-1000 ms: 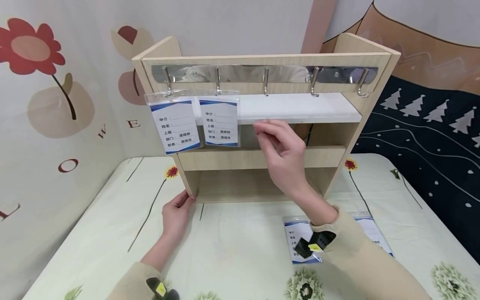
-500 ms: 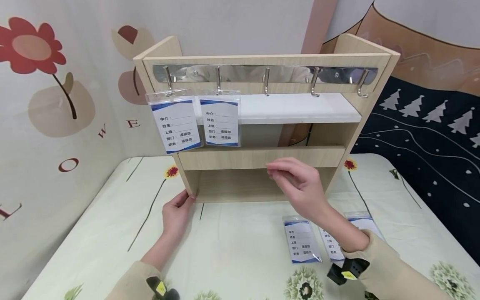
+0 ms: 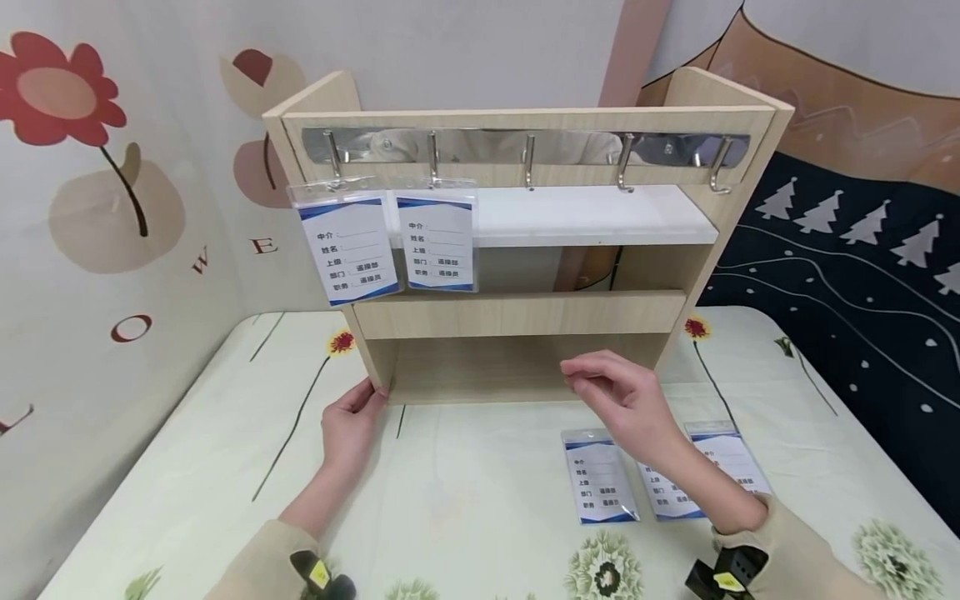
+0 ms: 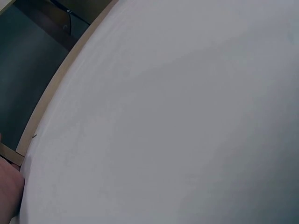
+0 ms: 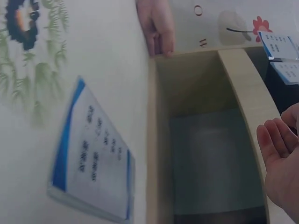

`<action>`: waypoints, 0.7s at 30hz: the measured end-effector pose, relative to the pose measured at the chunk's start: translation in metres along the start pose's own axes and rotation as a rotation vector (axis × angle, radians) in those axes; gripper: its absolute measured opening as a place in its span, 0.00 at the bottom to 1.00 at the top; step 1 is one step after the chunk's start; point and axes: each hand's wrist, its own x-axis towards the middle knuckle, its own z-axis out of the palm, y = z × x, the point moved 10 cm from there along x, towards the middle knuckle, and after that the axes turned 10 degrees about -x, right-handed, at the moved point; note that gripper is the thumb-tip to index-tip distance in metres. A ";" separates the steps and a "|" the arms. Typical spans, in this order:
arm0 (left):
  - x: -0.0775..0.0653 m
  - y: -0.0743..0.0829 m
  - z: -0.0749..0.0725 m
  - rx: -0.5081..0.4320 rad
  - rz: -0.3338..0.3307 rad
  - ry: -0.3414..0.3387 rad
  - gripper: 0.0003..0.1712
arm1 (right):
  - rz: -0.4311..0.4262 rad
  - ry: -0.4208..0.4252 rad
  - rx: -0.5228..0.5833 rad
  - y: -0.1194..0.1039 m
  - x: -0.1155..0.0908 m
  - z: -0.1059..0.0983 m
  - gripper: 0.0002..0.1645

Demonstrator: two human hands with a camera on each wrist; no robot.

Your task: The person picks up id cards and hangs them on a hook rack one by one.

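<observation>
A light wooden shelf unit (image 3: 517,315) stands on the table with a metal hook rail (image 3: 570,148) across its upper front. Two clear-sleeved name badges, a left one (image 3: 351,250) and a right one (image 3: 437,243), hang from the two leftmost hooks. My left hand (image 3: 351,429) holds the unit's lower left corner, thumb at the front edge. My right hand (image 3: 622,400), fingers loosely bent and holding nothing, hovers before the bottom compartment. Below it lie two more badges, one whole in view (image 3: 600,482), the other (image 3: 723,458) partly covered by the right forearm.
Three more hooks, the middle one (image 3: 529,162) among them, continue rightward along the rail. A white shelf board (image 3: 592,217) sits behind them. The floral tablecloth (image 3: 465,500) runs up to a patterned wall curtain (image 3: 150,292); a dark tree-print cloth (image 3: 847,275) hangs at right.
My right hand has come down and right, from in front of the hooks to the bottom compartment, uncovering the badges on the table. The left hand stays at the corner.
</observation>
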 end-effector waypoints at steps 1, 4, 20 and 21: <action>0.000 0.000 0.000 -0.005 0.000 -0.001 0.21 | 0.029 -0.006 -0.004 0.004 -0.003 0.000 0.17; 0.000 0.000 0.001 -0.014 -0.004 -0.006 0.21 | 0.114 -0.035 -0.035 0.016 -0.010 -0.001 0.17; -0.002 0.001 -0.001 -0.007 -0.008 0.004 0.22 | 0.370 -0.236 -0.139 0.062 -0.044 -0.003 0.20; -0.001 0.002 -0.001 -0.008 -0.009 0.002 0.22 | 0.376 -0.244 -0.146 0.064 -0.045 -0.003 0.20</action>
